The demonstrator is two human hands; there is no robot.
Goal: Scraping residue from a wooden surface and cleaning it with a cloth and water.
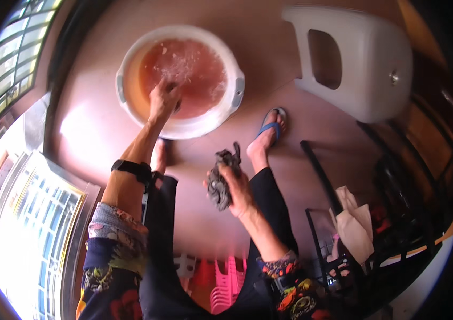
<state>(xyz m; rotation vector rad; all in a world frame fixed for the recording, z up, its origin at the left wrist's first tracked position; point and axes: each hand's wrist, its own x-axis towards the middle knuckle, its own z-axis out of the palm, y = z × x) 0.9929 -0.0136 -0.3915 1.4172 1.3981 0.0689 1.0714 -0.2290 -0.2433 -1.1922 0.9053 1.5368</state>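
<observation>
My right hand (pixel 232 182) grips a crumpled, dark grey cloth (pixel 221 180) above the floor, between my knees and the basin. Farther forward, my left hand (pixel 165 96) reaches over the near left part of a round white plastic basin (pixel 232 60). Water (pixel 200 88) in the basin looks reddish, with bubbles and splashes on its surface. The fingertips of that hand are at the water, and a small dark patch shows by them; whether they hold anything is unclear.
A white plastic stool (pixel 364 64) lies on its side at the upper right. My sandalled foot (pixel 270 128) is right of the basin. Black metal bars and a beige cloth (pixel 352 228) are at the lower right. Pink plastic furniture (pixel 228 284) shows below, and a barred window (pixel 38 216) is at left.
</observation>
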